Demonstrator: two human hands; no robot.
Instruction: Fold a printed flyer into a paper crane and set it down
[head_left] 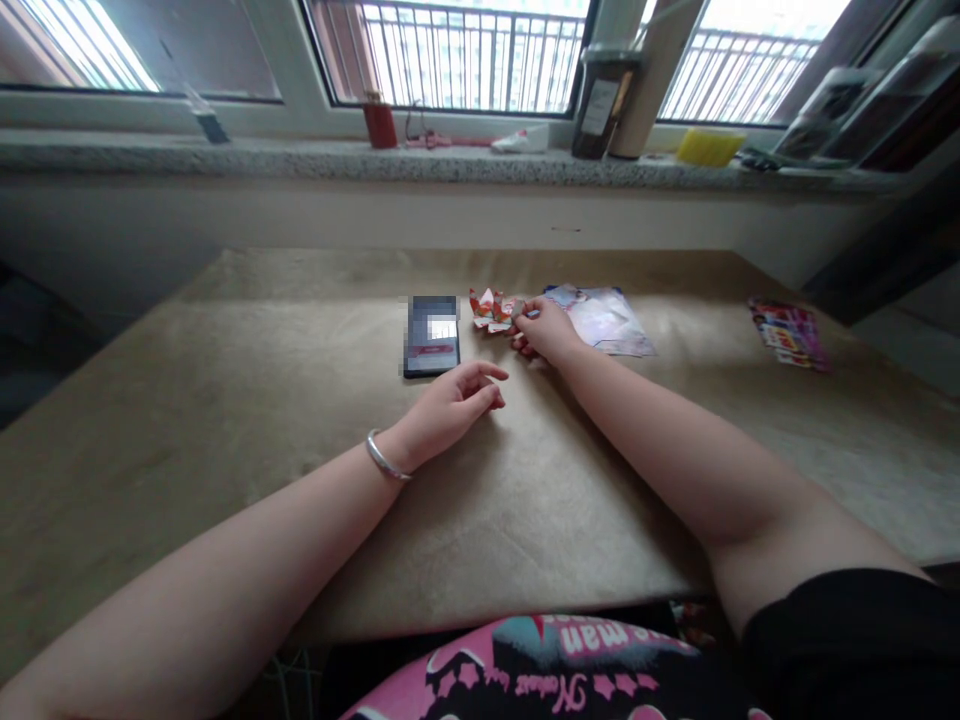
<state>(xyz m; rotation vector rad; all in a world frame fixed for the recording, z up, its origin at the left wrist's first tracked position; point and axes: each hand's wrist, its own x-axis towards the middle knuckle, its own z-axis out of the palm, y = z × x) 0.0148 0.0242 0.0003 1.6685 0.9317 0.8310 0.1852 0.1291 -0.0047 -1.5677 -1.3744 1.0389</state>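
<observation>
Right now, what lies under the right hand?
The right hand rests on the brown cover, with its fingertips at the folded red paper. The palm hides whatever may lie beneath it.

Daylight comes through wide windows (pixel 187 45) with white railings (pixel 465 65) outside. A speckled stone sill (pixel 300 160) runs beneath them, above a pale wall (pixel 225 215). A tan bench (pixel 225 420) fills the foreground.

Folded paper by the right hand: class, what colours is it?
Folded paper: red and white patterned, best in the head view.
</observation>
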